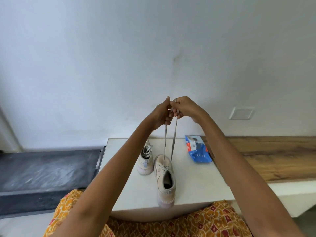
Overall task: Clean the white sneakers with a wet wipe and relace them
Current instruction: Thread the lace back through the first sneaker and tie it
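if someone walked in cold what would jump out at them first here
The two hands, left and right, raised together against the pale wall, pinching the two ends of a grey flat shoelace pulled up taut. The lace runs down to a white low-top sneaker standing on the white table, with the second white sneaker just behind it to the left. A bright blue plastic wet-wipe pack lies at the table's far right.

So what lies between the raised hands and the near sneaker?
Only the lace: two taut strands run from left hand and right hand down to the near sneaker in the head view.
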A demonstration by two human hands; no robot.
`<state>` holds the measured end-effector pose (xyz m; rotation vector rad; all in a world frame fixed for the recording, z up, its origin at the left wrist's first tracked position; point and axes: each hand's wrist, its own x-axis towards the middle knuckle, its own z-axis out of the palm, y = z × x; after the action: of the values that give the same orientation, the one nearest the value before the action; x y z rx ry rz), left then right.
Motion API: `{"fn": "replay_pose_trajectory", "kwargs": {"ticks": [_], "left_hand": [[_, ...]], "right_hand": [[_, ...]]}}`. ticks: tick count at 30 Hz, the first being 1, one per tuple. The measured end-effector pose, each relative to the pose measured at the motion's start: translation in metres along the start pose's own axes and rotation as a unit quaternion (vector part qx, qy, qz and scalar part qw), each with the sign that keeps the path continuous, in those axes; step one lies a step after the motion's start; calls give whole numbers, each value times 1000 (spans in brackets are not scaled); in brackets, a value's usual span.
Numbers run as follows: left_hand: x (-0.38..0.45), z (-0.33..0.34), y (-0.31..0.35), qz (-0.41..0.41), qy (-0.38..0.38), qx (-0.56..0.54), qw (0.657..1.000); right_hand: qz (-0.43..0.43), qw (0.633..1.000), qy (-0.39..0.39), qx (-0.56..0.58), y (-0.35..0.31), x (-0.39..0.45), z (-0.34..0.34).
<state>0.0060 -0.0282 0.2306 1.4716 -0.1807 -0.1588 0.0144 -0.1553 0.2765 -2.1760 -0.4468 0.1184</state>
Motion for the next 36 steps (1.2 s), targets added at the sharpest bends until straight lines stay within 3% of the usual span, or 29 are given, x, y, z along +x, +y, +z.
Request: {"fn": "replay_pose_trajectory", "kwargs": {"ticks": [3, 7, 13, 20, 23, 27, 31, 34, 36], "left_hand": [[9, 0, 0, 3, -36, -105, 994], [9, 6, -3, -5, -56, -6, 998], [5, 11, -6, -8, 37, 43, 998], [5, 14, -4, -12, 63, 48, 997], [6, 15, -9, -8, 103, -3, 995], [6, 14, -18, 0, 130, -42, 991], [7, 14, -20, 29, 175, -72, 982], [8, 12, -18, 52, 251, -150, 955], [6, 11, -20, 79, 254, -166, 950]], "right_hand": [[23, 999, 13, 43, 3, 11, -10], [39, 995, 42, 82, 10, 16, -10], [-40, 989, 99, 105, 15, 13, 1], [-83, 984, 128, 89, 30, 11, 3], [-18, 981, 81, 175, 36, 3, 6], [11, 997, -31, 71, 61, -11, 28], [-36, 989, 86, 112, 78, -9, 44], [-2, 957, 175, 231, 71, -8, 50], [46, 949, 194, 245, 64, -7, 53]]}}
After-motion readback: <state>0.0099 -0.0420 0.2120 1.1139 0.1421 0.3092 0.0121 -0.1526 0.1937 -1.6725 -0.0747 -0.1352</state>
